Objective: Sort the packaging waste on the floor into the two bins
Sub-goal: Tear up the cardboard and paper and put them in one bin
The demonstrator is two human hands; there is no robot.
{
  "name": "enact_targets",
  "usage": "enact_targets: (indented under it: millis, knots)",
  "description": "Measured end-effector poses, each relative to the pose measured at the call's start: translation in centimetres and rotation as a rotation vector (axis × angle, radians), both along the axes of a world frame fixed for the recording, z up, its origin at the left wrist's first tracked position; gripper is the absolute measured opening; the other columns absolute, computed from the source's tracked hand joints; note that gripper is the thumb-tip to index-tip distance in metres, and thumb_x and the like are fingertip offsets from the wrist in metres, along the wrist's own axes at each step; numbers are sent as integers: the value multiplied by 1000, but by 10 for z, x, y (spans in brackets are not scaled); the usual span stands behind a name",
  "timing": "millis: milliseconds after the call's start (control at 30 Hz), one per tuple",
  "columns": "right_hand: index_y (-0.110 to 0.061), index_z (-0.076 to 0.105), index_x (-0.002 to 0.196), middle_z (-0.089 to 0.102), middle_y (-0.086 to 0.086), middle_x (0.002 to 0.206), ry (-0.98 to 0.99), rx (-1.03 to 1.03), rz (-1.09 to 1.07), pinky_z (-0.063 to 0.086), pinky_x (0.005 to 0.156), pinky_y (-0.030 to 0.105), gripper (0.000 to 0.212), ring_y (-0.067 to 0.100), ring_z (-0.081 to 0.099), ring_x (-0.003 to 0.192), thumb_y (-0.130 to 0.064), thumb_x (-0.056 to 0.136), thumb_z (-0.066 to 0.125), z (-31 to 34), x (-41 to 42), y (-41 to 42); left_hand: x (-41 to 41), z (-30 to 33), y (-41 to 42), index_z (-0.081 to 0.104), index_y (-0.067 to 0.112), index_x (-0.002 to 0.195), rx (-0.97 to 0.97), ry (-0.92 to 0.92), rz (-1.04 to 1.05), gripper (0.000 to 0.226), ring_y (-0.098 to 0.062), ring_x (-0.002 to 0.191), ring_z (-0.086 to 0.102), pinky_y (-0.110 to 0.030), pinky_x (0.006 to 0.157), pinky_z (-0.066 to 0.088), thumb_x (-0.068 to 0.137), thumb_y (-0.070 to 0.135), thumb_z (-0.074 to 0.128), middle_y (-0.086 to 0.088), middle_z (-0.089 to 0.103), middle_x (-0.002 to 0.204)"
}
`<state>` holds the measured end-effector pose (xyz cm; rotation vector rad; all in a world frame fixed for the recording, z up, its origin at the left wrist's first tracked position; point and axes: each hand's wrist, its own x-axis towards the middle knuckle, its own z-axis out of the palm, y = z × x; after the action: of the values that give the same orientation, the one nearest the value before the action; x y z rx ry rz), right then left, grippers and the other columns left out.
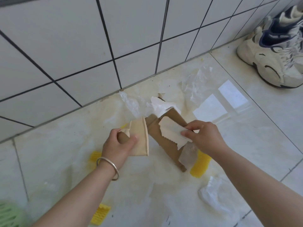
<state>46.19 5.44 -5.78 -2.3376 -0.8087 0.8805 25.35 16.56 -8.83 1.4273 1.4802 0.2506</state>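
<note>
Two bare hands are at work over a stained tile floor [164, 190], both occupied. Left hand [118, 145], with a metal bangle [108, 167] on its wrist, is closed around a brown cardboard tube [123, 138] together with a flattened beige paper piece [139, 138]. Right hand [205, 138] pinches a torn strip of pale paper [170, 131] between thumb and fingers, and the strip lies against a long folded brown cardboard piece [165, 141] whose lower end reaches toward the floor (whether it rests there cannot be told). Crumpled clear plastic film [196, 82] lies near the wall base, more of it [132, 104] just behind the cardboard, and another clump [213, 199] sits at lower right. Yellow foam netting pieces lie on the floor: one [200, 166] just beside the cardboard's lower end, one [95, 156] near the left wrist, one [100, 213] at the bottom. Green basket rim [9, 215] shows at the lower left corner. White sneakers [275, 51] stand at the upper right by the tiled wall [82, 38]
</note>
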Motion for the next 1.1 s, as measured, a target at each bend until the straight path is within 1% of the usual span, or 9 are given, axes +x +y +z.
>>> enact_targets:
  millis: [233,333,467,533,633,733,900,1000,1100]
  knots:
    - [-18,72,75,71,-12,61,509,331,-402,49,54,11,5,5,65,62,-16,79,70,15,-15,-18,-14,8,-25,47,20,109,9,-110,206,53,-23,87,55,-33,79,50,69,26,81,0,56,95]
    - [-19,70,80,70,-9,82,758,423,-473,40,83,21,12,6,62,82,-29,73,70,8,-27,-23,-26,14,-32,44,23,107,-57,-212,307,60,-24,88,58,-40,76,57,63,31,84,-1,57,98]
    - [-21,71,100,68,1,114,1015,511,-475,39,89,27,60,12,62,99,-47,48,84,-1,-43,-35,-49,18,-46,42,44,120,-16,-198,249,72,-20,108,56,-47,89,53,59,47,80,5,55,116]
    - [-16,67,106,66,9,117,1066,511,-491,44,85,28,41,20,60,101,-35,70,71,-3,-52,-40,-59,19,-55,38,58,124,13,-207,200,71,-15,123,47,-47,96,49,69,39,78,17,50,119]
    - [-11,67,103,68,9,109,1109,484,-494,53,75,29,28,23,62,97,-22,79,59,-3,-69,-43,-69,19,-65,55,55,103,23,-260,158,47,-15,117,53,-47,97,48,71,30,79,36,54,104]
    - [-10,64,107,68,7,108,1127,525,-500,54,77,31,29,23,62,98,-22,81,59,0,-81,-40,-74,19,-74,59,42,84,66,-250,132,33,-11,107,53,-32,95,45,71,19,79,32,55,96]
    - [1,61,119,62,18,124,1057,482,-500,45,102,44,37,33,57,117,-21,88,60,4,-95,-29,-84,16,-77,63,42,79,0,-226,254,24,-23,104,62,-45,91,51,68,28,80,17,64,96]
    - [3,60,118,65,19,118,1054,443,-515,53,91,38,35,31,63,106,-18,89,59,4,-102,-27,-88,16,-78,64,37,79,-52,-222,306,13,-26,92,66,-43,85,54,76,30,74,5,67,89]
    - [-2,66,89,72,14,89,988,334,-436,56,72,32,11,25,66,80,-12,88,61,0,-116,-29,-86,20,-79,64,31,80,-111,-267,344,7,-24,84,64,-38,81,51,86,31,61,3,67,82]
